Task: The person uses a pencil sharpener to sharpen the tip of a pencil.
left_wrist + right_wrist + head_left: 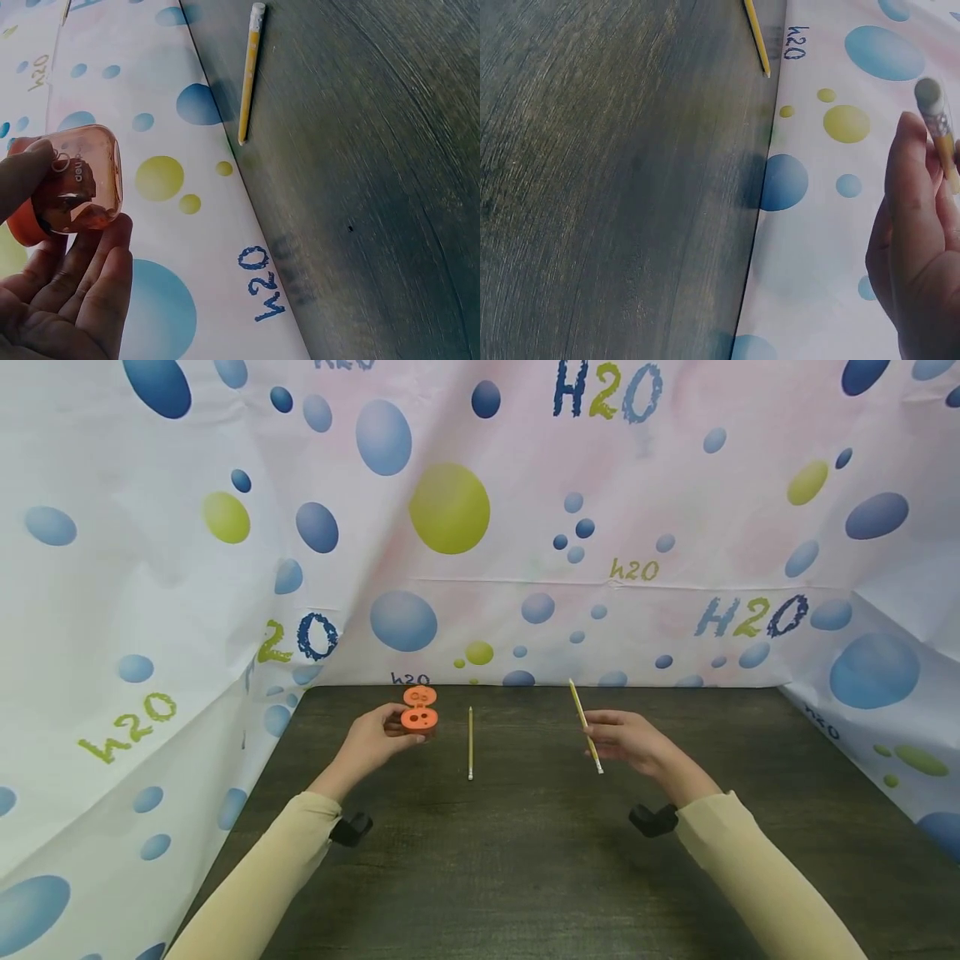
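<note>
In the head view my left hand (372, 737) holds an orange pencil sharpener (419, 720) whose round lid is flipped up, showing holes in its top. The left wrist view shows its clear orange container (94, 176) pinched between thumb and fingers. My right hand (628, 742) grips a yellow pencil (583, 720), tip up and tilted left, eraser end toward me. That white eraser (928, 94) shows close up in the right wrist view. Between the hands a second yellow pencil (470, 745) lies on the table, its tip pointing away from me.
The dark wood-grain table (480, 877) stretches under both arms. A white sheet with blue and green dots (450, 510) hangs behind it and along both sides. Each wrist carries a black camera mount (652, 820).
</note>
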`<state>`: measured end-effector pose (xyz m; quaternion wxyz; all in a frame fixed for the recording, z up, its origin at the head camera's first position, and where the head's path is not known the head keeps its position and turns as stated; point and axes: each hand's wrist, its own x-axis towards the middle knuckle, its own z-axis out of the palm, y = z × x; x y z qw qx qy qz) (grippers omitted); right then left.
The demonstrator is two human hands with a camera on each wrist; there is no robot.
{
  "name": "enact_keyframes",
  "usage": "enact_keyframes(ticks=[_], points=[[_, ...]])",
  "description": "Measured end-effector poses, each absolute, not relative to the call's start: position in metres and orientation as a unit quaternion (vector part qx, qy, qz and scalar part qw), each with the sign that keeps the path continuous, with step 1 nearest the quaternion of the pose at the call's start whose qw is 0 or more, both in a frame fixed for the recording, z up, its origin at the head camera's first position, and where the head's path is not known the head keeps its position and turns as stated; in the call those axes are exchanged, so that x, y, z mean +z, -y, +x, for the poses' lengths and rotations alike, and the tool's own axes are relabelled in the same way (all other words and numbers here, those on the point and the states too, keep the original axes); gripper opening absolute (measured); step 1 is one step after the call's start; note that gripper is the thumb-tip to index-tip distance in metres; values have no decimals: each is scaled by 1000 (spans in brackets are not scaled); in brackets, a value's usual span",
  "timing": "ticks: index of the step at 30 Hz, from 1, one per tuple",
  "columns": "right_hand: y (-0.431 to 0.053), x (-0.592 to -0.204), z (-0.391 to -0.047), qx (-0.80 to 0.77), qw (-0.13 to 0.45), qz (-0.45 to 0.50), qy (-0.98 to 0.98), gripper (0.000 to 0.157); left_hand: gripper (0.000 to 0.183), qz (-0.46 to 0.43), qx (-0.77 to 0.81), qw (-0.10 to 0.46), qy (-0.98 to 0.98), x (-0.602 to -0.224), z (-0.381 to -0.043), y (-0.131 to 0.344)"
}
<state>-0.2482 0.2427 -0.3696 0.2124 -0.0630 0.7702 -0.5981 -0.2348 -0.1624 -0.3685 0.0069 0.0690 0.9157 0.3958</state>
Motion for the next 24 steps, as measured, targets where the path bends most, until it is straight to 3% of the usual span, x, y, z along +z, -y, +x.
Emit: enact_keyframes(ticks=[24], points=[[-247,-356,-237,-583,220,-88,-777,65,54,92,427,18,-900,-362,-224,165]])
